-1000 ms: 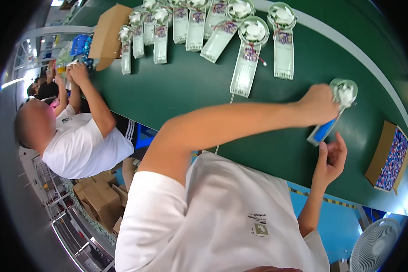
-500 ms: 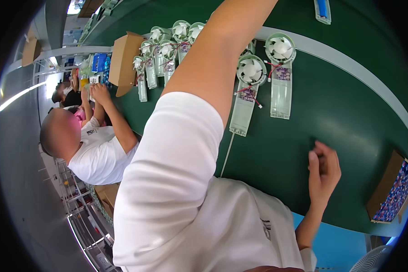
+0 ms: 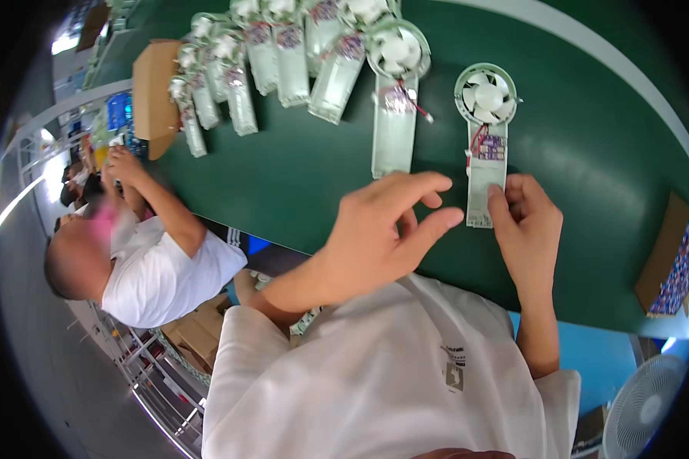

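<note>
On the green table before me lies a pale green handheld fan shell (image 3: 481, 180) with white blades, a small purple circuit board and red wires. My right hand (image 3: 532, 226) pinches the lower right edge of its handle, thumb on top and the other fingers curled at the side. To its left hovers my left hand (image 3: 386, 222), fingers bent and thumb apart, with nothing between them. Just beyond that hand lies a second fan shell (image 3: 393, 141), its wire trailing to the right.
Several similar fan shells (image 3: 291, 69) stand in a cluster at the far left, beside a cardboard box (image 3: 157, 96). At the right edge sits a carton (image 3: 661, 256) of small blue and red parts. A co-worker (image 3: 161, 256) sits at left; a white fan (image 3: 647, 409) stands lower right.
My left arm has drawn back from far across the table, bringing the hand near my body. My right hand has taken hold of a fan shell. The view has shifted.
</note>
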Demonstrator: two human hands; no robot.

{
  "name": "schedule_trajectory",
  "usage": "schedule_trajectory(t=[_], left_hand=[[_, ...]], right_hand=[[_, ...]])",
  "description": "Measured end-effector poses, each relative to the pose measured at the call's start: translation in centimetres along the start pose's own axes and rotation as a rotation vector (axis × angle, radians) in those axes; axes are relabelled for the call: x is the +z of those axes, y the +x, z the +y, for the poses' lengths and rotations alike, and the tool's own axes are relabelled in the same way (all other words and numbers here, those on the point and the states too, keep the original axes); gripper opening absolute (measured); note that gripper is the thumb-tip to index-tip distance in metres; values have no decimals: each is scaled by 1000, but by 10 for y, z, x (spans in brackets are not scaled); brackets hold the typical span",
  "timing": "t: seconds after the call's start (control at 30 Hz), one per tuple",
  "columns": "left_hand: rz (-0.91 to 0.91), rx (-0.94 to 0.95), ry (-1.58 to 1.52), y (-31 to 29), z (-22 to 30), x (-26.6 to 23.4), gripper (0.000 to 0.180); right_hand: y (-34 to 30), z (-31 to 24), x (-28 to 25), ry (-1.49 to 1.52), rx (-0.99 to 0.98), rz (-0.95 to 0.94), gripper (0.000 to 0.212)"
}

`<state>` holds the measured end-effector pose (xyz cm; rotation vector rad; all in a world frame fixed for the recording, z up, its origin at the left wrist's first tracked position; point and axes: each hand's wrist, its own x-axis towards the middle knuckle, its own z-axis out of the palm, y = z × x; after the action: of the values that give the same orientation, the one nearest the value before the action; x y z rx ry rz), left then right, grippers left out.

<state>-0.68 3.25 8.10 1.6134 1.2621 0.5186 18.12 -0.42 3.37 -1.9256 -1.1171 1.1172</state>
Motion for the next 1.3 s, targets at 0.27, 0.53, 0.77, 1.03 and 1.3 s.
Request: schedule_trajectory(t=[0.27, 0.53, 0.77, 1.03, 1.3], left_hand=[[238, 245, -43, -22, -45, 45, 36], [278, 314, -75, -7, -52, 50, 23], [281, 356, -98, -4, -58, 57, 16], [188, 383, -60, -1, -61, 62, 13], [153, 381, -57, 1, -61, 61, 22]], right_hand=[[-56, 0, -8, 47, 98, 71, 16], [-34, -12, -11, 153, 38, -20, 18], [-24, -16, -1, 110, 41, -119, 24], [-18, -17, -10, 215, 220, -138, 19], [-8, -6, -21, 432, 300, -190, 17]])
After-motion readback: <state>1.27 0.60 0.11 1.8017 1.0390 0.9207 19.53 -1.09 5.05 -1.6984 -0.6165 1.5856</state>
